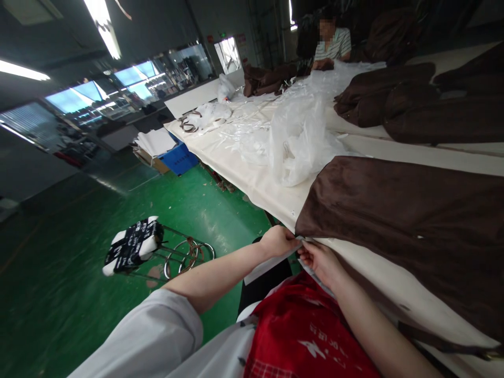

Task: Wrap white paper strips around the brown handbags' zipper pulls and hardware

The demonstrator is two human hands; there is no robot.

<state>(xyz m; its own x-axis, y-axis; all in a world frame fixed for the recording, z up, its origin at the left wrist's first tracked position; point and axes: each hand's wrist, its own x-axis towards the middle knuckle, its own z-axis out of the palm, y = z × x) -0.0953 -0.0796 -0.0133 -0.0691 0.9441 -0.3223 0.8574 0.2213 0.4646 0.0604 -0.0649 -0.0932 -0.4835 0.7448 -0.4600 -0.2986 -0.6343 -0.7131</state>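
Observation:
At the near edge of the table, my left hand (pixel 279 241) is closed, its fingertips pinching a pale grey-white strip (pixel 265 270). Beside it, my right hand (pixel 321 261) pinches the same strip, so the two sets of fingertips almost meet. One length of the strip hangs down under my left forearm; another runs below my right hand. Just beyond my fingers, the corner of a dark brown fabric piece (pixel 394 205) lies flat on the cream-covered table (pixel 252 181). A red apron (pixel 303 331) covers my front.
Clear plastic bags (pixel 295 136) are heaped on the table, with more brown garments (pixel 417 100) to the right. A person (pixel 333 44) sits at the far side. On the green floor stand a stool (pixel 136 244) and a blue box (pixel 179 159).

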